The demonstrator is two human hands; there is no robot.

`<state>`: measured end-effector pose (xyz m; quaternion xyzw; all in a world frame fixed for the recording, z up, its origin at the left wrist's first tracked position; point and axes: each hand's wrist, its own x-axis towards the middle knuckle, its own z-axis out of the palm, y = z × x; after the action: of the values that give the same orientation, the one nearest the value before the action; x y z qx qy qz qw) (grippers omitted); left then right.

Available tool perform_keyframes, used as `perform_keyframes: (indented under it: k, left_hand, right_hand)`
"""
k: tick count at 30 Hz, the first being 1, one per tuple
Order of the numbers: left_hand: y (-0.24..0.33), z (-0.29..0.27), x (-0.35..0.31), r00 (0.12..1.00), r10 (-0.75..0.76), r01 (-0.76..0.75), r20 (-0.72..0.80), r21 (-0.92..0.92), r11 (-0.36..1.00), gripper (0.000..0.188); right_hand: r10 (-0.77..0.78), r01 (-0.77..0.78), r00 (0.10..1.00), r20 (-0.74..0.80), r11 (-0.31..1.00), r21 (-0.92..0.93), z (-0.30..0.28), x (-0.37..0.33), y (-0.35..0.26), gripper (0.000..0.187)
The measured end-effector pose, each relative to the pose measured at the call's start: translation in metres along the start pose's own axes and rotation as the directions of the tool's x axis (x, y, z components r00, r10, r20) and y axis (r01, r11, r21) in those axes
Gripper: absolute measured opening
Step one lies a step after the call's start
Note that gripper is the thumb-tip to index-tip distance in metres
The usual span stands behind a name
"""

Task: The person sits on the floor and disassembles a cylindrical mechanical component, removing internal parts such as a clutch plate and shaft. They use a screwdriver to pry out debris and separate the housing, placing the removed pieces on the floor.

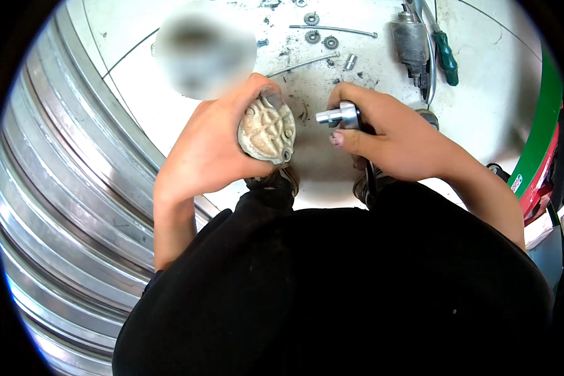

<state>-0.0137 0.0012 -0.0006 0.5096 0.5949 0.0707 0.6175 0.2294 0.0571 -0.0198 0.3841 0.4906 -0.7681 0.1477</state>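
Note:
My left hand (pixel 203 144) is wrapped round a rounded cast-metal housing (pixel 266 131). Its ribbed, dirty end faces up, with small bolt heads and a lug hole near the rim. In my right hand (pixel 388 135) is a ratchet wrench (pixel 349 116) with a silver socket on its head. The socket points left toward the housing, and a gap separates the two. The ratchet's dark handle hangs down below my fingers. How deep the housing is stays hidden behind my left palm.
On the white floor lie small gears (pixel 312 37), a long bolt (pixel 332 29), another long bolt (pixel 304 64) and a small metal cylinder (pixel 351 61). A dark cylindrical motor part (pixel 410 44) and a green-handled screwdriver (pixel 445 56) lie right. Ridged metal (pixel 75 188) borders the left.

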Motion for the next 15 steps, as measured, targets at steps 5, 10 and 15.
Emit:
perform_keyframes:
  k: [5,10,15]
  left_hand:
    - [0.002,-0.004,0.002,1.0,-0.018,0.019,-0.013,0.064,0.998,0.063]
    - [0.003,-0.001,0.002,0.996,0.086,-0.086,0.006,0.114,0.99,0.061]
    - [0.004,0.012,0.0,0.984,0.18,-0.174,0.016,0.36,0.917,0.06]
  right_hand:
    - [-0.034,0.038,0.999,0.035,0.99,-0.134,0.004,0.001,-0.009,0.024]
    - [-0.095,0.102,0.995,0.043,0.97,-0.22,0.011,0.005,-0.013,0.023]
    - [0.082,-0.054,0.981,0.174,0.986,-0.157,0.01,0.01,-0.02,0.032]
